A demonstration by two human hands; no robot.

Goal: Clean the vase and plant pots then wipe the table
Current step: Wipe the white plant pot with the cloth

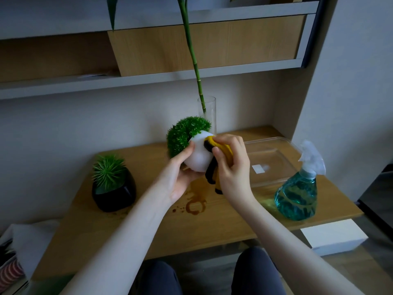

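Note:
My left hand (180, 173) holds a round white plant pot (198, 155) tilted above the wooden table (148, 228), its green mossy plant (185, 135) leaning left and away. My right hand (231, 165) presses a yellow cloth with black edging (214, 167) against the pot's right side. A black pot with a spiky green plant (113, 188) stands on the table at the left. Behind the white pot a clear glass vase (210, 111) with a bamboo stalk (192, 52) stands at the back.
A brown spill stain (194, 206) marks the table below my hands. A clear plastic tray (274, 160) lies at the right, with a blue-liquid spray bottle (297, 192) at the right front. Shelves hang above. A white box (333, 236) sits right of the table.

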